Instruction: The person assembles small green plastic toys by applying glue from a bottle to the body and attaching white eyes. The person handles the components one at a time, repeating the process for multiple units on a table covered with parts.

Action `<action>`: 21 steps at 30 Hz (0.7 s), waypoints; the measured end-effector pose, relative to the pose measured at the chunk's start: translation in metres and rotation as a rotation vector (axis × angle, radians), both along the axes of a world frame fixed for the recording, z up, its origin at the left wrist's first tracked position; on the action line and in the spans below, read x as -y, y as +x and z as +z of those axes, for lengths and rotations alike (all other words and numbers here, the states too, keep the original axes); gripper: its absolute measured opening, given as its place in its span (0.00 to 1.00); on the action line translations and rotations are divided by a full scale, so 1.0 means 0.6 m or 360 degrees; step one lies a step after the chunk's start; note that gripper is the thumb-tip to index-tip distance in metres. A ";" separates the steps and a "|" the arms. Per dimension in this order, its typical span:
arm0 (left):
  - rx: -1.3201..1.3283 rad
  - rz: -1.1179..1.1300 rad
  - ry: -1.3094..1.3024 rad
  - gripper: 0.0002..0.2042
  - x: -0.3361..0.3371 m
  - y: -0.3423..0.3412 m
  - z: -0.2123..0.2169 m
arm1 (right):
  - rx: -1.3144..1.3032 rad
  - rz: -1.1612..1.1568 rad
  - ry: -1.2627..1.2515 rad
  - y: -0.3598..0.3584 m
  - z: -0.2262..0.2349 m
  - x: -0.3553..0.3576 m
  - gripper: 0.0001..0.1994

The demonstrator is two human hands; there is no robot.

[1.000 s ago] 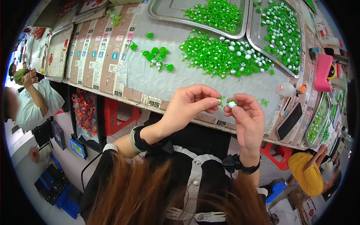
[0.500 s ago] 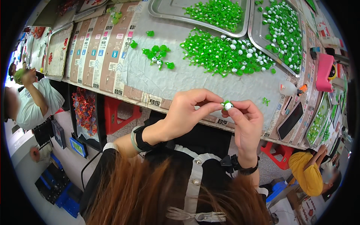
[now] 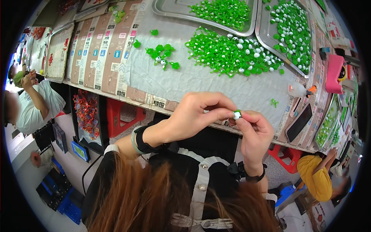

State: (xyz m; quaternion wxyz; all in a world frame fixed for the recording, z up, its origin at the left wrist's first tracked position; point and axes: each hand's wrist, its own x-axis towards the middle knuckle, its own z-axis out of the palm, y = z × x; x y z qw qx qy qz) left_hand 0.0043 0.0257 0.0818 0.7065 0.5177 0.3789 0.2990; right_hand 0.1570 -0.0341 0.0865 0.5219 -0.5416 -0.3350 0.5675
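Between my fingertips, just over the near table edge, is a small green and white toy figure (image 3: 237, 115) with a black dot like an eye. My left hand (image 3: 201, 115) pinches it from the left with thumb and forefinger. From the right, the thumb and forefinger of my right hand (image 3: 253, 129) grip it too. Most of its green part is hidden by fingers. Beyond my hands spreads a heap of green and white toy pieces (image 3: 228, 54) on a grey sheet. A smaller group of green pieces (image 3: 160, 52) sits to its left, and one loose green piece (image 3: 274, 102) lies to the right.
Metal trays of green pieces (image 3: 255, 19) stand at the back. On the right are a glue bottle (image 3: 296, 89), a black phone (image 3: 299, 123) and a pink device (image 3: 334, 73). A bin of red pieces (image 3: 87, 114) is below left. Other people sit at both sides.
Both hands have shifted slightly toward me and to the right with the toy figure. It has turned a little between my fingers, and both hands still pinch it.
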 end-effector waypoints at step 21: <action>0.0388 -0.0014 -0.0685 0.09 -0.005 0.007 0.007 | -0.0426 -0.0074 -0.0167 0.004 0.000 -0.026 0.04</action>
